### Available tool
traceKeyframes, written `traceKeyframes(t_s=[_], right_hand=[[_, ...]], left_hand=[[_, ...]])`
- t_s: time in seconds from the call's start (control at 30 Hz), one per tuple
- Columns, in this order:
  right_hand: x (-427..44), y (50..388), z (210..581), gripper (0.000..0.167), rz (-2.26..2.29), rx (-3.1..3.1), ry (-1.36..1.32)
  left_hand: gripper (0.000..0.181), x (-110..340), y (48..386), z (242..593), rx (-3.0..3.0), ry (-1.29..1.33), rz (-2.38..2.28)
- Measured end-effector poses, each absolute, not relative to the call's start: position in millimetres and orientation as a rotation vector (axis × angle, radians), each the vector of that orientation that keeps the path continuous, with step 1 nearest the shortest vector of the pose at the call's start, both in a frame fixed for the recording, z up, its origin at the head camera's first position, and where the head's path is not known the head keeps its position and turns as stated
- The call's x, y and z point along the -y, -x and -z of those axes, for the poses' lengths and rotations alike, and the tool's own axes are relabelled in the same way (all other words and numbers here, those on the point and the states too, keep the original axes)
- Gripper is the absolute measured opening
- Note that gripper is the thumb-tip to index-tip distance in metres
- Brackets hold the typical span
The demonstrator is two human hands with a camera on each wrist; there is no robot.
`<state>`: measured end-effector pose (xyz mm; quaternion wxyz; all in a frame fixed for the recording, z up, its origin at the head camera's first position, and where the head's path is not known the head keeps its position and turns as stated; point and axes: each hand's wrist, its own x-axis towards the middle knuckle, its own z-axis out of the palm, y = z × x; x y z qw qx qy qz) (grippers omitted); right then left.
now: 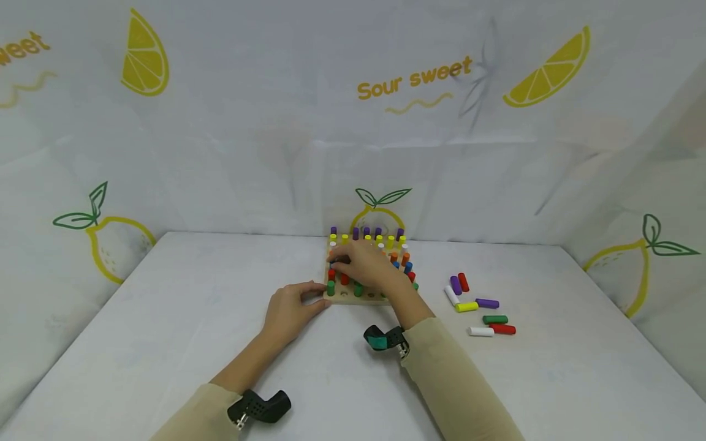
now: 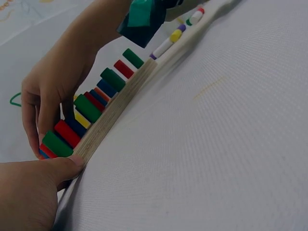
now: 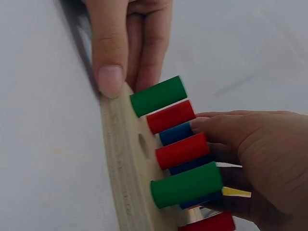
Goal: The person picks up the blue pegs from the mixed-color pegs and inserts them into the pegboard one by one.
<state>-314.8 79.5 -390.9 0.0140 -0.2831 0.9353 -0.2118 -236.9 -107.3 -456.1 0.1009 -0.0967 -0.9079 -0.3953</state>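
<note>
A wooden pegboard stands at the table's far middle, filled with rows of coloured pegs. My left hand grips its near left corner, the thumb pressed on the front edge beside a green peg. Reaching over the board from the right, my right hand pinches a blue peg in the leftmost column, behind a red peg. The hand covers the board's middle rows in the head view. An unfilled hole shows in the front green row.
Right of the board lie loose pegs: a purple peg, a yellow peg, a green peg, a red peg, a white peg and several others. A lemon-print cloth hangs behind the white table.
</note>
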Motion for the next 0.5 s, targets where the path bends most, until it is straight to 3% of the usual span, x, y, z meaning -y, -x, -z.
traceKeyframes(t_s=[0.5], right_hand=[[-87, 303, 372, 0.029, 0.68, -2.886, 0.85]], left_hand=[[0.032, 112, 235, 456, 2.686, 0.278, 1.18]])
